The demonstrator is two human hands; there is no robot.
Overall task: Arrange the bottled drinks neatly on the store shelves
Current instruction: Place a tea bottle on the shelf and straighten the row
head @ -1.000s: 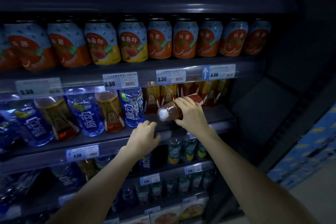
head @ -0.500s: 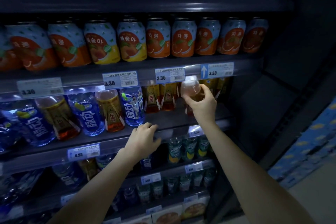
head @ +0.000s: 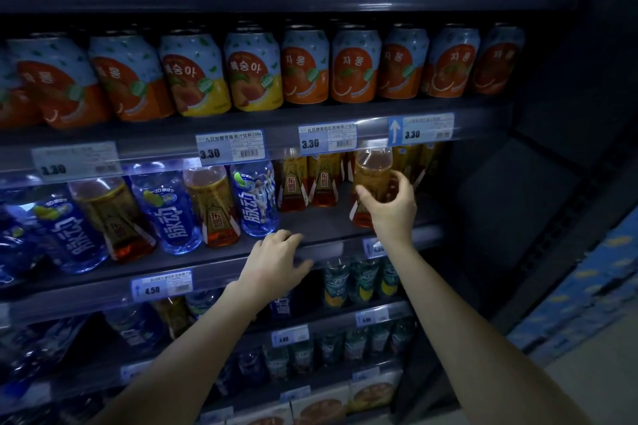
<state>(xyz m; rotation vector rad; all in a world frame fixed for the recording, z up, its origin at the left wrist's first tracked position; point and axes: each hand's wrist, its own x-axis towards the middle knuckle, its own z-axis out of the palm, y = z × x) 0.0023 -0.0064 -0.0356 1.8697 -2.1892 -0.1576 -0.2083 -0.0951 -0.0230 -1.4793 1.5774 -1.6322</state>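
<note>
A second ago the amber bottle [head: 373, 179] lay sideways in the right hand [head: 390, 210]; now it stands up at the middle shelf [head: 328, 228], at about 2 o'clock from the left hand [head: 276, 262]. The right fingers wrap the bottle. The left fingers rest loose on the shelf edge, holding nothing. The bottle might bump the bottles behind [head: 307, 183] and tip them.

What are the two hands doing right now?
Left hand: holds nothing, rests on the shelf edge.
Right hand: closed around the amber bottle.
</note>
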